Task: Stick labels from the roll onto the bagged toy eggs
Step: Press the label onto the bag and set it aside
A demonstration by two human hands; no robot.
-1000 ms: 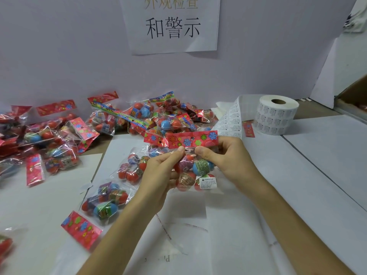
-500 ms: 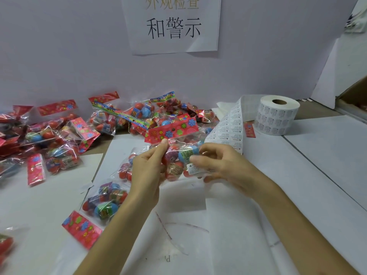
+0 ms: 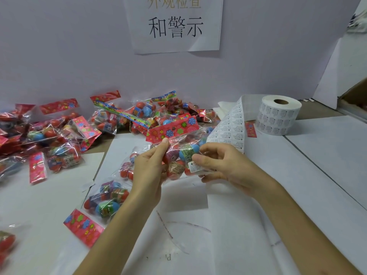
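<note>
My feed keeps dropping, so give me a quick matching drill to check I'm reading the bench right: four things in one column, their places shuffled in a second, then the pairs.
Things:
1. label roll
2. held bag
3. warning label
4. paper sign

Places:
A. on the back wall
B. standing on the table, far right
C. stuck on the held bag, beside the thumb of the right hand
D. gripped by the left hand and right hand

Pairs: 1-B, 2-D, 3-C, 4-A
</note>
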